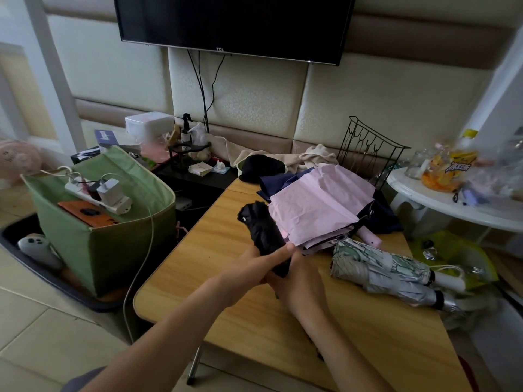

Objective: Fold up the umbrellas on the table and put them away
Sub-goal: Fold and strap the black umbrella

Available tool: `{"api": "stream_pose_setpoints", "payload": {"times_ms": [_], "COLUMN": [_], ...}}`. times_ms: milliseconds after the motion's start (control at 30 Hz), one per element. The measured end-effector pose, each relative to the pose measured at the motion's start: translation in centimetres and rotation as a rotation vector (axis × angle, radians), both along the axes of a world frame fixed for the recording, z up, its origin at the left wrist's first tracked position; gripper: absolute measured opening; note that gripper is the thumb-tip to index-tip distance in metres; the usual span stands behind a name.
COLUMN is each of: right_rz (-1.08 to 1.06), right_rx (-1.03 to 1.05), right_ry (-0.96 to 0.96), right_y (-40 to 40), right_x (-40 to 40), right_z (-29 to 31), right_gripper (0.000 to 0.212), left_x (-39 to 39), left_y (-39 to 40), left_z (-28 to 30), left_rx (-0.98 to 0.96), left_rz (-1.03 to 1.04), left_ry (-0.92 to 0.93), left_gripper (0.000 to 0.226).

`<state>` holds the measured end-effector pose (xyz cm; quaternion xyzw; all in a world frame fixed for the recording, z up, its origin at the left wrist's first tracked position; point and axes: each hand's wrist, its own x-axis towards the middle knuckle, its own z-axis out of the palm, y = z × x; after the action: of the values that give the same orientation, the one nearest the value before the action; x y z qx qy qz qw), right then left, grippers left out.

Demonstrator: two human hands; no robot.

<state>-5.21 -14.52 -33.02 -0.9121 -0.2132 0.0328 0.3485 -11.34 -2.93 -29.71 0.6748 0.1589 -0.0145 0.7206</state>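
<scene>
At the far left, a green fabric storage bin stands on the floor beside the counter, with a white power strip and a plugged-in charger lying across its top. Behind it a low black shelf carries a spray bottle and a white plastic box.

Over the wooden counter, the left hand is wrapped around the lower end of a folded black umbrella, thumb across its front. The right hand sits just beside and under the same end, fingers curled against the umbrella, so both hands are grasping it. The black umbrella is tilted up and away from the person, its far end pointing toward the wall, raised off the counter.

Right of it lies a pink umbrella, its canopy loose and spread flat over a dark navy one. Nearer the person, a patterned green-and-white umbrella rests collapsed on the counter, touching a silver one at the counter's right edge. A black wire rack stands behind them. At the far right, a white round table holds jars and a yellow bottle.
</scene>
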Motion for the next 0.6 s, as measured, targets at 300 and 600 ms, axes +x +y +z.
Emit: {"api": "stream_pose_setpoints", "payload": {"times_ms": [300, 600], "right_rz": [0.271, 0.055], "right_rx": [0.329, 0.503], "right_ry": [0.29, 0.362], "right_y": [-0.6, -1.9], "right_x": [-0.7, 1.9], "right_z": [1.8, 2.6], "right_gripper": [0.04, 0.045], "left_x": [1.1, -0.2], "left_y": [0.4, 0.3], "left_z": [-0.1, 1.2], "left_rx": [-0.271, -0.295], "left_rz": [0.365, 0.266], "left_ry": [-0.03, 0.023], "left_gripper": [0.044, 0.033]}}
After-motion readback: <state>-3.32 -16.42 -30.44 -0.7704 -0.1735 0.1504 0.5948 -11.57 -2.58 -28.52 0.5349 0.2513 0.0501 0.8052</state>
